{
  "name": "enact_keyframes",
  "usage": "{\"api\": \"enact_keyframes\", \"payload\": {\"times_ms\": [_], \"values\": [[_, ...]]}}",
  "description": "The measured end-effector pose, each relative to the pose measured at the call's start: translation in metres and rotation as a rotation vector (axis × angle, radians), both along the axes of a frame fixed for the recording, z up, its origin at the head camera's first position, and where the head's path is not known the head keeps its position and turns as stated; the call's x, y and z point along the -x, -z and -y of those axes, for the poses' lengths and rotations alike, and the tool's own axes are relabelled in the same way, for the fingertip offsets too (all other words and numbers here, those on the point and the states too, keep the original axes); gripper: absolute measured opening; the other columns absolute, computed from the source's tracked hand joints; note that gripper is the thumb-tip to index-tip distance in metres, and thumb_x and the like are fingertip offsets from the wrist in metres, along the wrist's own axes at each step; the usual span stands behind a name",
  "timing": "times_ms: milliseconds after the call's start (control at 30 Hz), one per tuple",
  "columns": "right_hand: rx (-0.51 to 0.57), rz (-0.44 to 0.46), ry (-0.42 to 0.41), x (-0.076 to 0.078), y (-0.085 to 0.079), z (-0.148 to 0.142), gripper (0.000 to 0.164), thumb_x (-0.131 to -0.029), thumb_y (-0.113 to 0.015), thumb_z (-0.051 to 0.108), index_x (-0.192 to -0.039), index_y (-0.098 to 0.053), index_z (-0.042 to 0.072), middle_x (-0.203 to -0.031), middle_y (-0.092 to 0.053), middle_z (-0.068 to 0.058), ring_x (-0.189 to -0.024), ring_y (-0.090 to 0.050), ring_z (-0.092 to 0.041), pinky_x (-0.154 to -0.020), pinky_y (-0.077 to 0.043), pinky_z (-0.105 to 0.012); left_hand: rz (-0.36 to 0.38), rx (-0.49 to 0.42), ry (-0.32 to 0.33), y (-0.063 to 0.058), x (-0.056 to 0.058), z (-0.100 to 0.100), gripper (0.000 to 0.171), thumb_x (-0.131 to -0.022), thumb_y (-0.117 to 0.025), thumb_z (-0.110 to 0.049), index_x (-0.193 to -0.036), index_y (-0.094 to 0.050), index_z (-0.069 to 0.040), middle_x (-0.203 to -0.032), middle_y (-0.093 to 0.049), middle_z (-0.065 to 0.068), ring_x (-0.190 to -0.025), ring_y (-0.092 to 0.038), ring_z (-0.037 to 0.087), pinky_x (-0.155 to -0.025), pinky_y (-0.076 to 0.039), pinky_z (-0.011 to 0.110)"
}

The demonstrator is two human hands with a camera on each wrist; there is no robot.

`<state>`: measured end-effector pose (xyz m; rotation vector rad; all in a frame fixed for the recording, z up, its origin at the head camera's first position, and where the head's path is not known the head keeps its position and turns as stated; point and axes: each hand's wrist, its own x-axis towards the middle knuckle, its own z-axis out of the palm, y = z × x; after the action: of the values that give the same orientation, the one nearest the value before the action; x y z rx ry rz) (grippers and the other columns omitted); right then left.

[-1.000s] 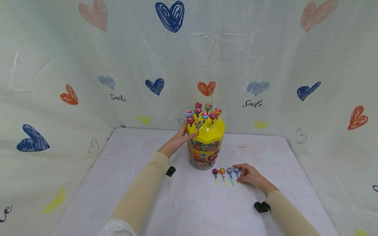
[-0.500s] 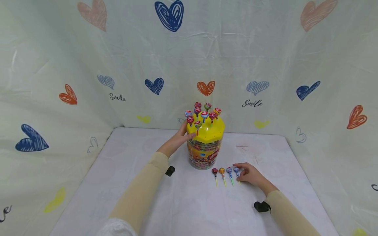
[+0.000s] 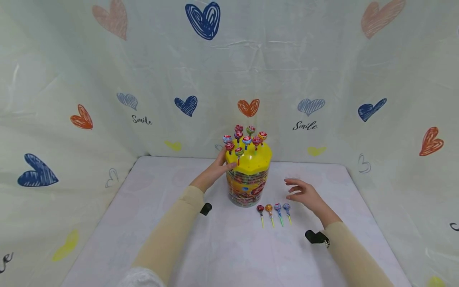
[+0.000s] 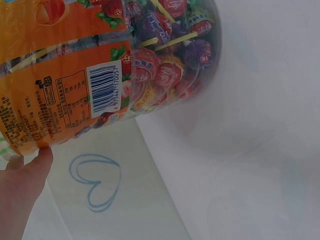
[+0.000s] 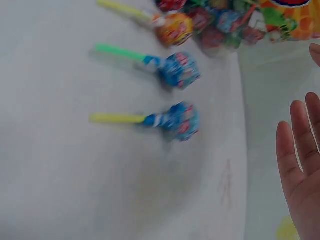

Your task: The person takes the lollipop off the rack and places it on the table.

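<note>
A clear jar of lollipops (image 3: 246, 189) with a yellow lid (image 3: 251, 161) stands on the table, several wrapped lollipops upright in the lid. My left hand (image 3: 216, 167) grips the jar's upper left side, thumb across the front at the lid's edge; its other fingers are partly hidden behind. In the left wrist view the jar's orange label (image 4: 55, 95) and barcode show. My right hand (image 3: 305, 195) hovers with nothing in it, fingers spread, just beyond a row of lollipops. In that row lie a dark red lollipop (image 3: 260, 209), an orange one (image 3: 269, 208) and two blue ones.
The row of lollipops lies in front of the jar, sticks toward me, with a blue lollipop (image 3: 286, 207) at its right end. A white cloth covers the table (image 3: 229, 251). A curtain (image 3: 279, 75) printed with hearts hangs behind and at both sides.
My right hand has let go of the rightmost blue lollipop and risen up and away from it, fingers opening. That lollipop stays in the row. My left hand keeps its hold on the jar.
</note>
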<state>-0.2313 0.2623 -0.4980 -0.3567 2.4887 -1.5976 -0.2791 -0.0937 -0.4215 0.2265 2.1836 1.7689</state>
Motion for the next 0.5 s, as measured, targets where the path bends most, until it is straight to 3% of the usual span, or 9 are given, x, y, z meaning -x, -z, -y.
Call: {"api": "enact_keyframes", "payload": {"times_ms": [100,233,500], "values": [[0.066,-0.038,0.001,0.004,-0.018,0.011,0.057,-0.087,-0.075,0.011,-0.139,-0.052,0.007,-0.137,-0.051,-0.020,-0.116,-0.049,-0.043,-0.085,-0.052,-0.021,-0.021,-0.030,0.008,0.001,0.000,0.000,0.089,-0.091,-0.066,-0.044,-0.157,-0.006,-0.037,-0.163,-0.010,0.002,-0.148,-0.004,0.029,-0.112,-0.008,0.064],[0.138,-0.092,0.016,0.007,-0.043,0.030,0.059,-0.087,-0.076,0.016,-0.140,-0.051,0.009,-0.136,-0.052,-0.013,-0.121,-0.049,-0.035,-0.091,-0.048,-0.020,-0.039,-0.066,0.011,0.001,0.000,0.001,0.085,-0.093,-0.065,-0.037,-0.157,-0.008,-0.036,-0.163,-0.011,0.005,-0.148,-0.006,0.030,-0.113,-0.008,0.063],[0.390,-0.226,-0.044,0.015,-0.084,0.064,0.055,-0.088,-0.069,-0.001,-0.139,-0.049,-0.001,-0.140,-0.049,-0.014,-0.127,-0.043,-0.034,-0.101,-0.044,-0.026,0.029,0.043,-0.002,0.000,-0.004,0.002,0.100,-0.080,-0.066,-0.066,-0.154,-0.002,-0.044,-0.163,-0.003,-0.007,-0.148,0.001,0.023,-0.111,-0.006,0.066]]}}
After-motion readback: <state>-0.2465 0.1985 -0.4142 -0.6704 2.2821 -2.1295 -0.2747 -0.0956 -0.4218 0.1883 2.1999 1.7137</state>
